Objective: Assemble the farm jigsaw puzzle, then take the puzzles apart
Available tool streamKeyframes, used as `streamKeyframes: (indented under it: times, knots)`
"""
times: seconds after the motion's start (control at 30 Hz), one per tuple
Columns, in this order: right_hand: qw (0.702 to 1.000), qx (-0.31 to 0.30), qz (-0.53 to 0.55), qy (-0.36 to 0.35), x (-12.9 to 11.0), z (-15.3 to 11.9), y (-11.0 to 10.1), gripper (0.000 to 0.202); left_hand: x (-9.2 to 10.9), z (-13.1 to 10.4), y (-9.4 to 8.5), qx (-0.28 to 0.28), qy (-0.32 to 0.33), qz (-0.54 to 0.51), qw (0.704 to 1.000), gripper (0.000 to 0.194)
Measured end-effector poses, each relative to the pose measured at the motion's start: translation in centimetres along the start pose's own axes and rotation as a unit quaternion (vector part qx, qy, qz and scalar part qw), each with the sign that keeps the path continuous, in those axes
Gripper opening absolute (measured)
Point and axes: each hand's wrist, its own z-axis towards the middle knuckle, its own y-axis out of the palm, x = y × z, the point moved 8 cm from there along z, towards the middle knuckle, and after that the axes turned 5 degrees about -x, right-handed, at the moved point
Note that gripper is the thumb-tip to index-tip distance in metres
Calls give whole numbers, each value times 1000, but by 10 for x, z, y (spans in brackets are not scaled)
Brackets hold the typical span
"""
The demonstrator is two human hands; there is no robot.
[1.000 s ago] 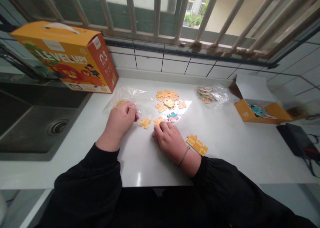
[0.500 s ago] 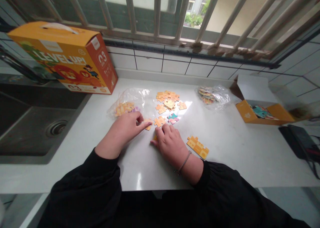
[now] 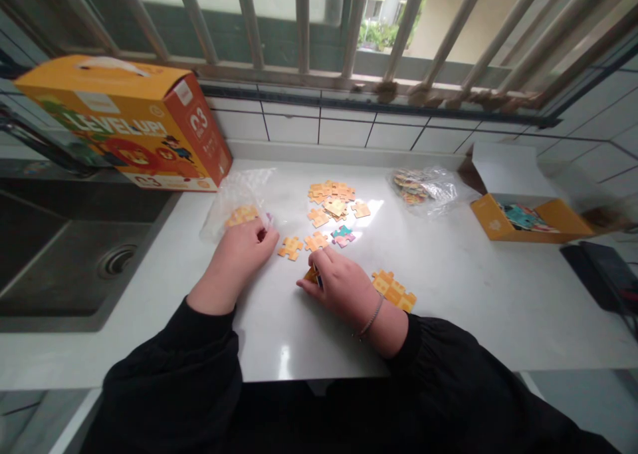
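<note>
My left hand is closed at the near edge of a clear plastic bag, pinching its film; the fingertips are partly hidden. Yellow-orange puzzle pieces show inside the bag. Between the thumb and fingers of my right hand is a yellow puzzle piece, mostly covered by the hand. Just beyond lie two loose orange pieces, one puzzle piece to the left, and a teal-and-pink piece. Joined yellow pieces rest right of my right wrist.
A pile of orange pieces lies farther back. Behind at right are a second bag of pieces and an open orange box. A large orange box stands at left by the sink. A black device sits far right.
My left hand has left the loose orange piece and moved left to the plastic bag, which has shifted and crumpled. My right hand has tilted the yellow piece up slightly.
</note>
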Motion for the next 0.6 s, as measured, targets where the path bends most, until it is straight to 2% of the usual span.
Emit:
streamKeyframes:
  times: [0.13, 0.23, 0.37, 0.5, 0.6]
  knots:
    - [996, 14, 89, 22, 11, -1, -4, 29, 4, -4, 4, -54, 62, -40, 996, 27]
    - [978, 21, 197, 63, 24, 4, -17, 31, 5, -9, 7, -96, 98, -62, 989, 24]
    - [937, -52, 330, 98, 30, 28, -40, 34, 9, -15, 7, -135, 135, -72, 979, 28]
    - [946, -93, 293, 100, 15, 70, -63, 31, 18, -20, 4, -156, 154, -78, 973, 24]
    - [957, -111, 248, 100, -6, 109, -63, 31, 24, -24, 2, -174, 167, -83, 967, 25]
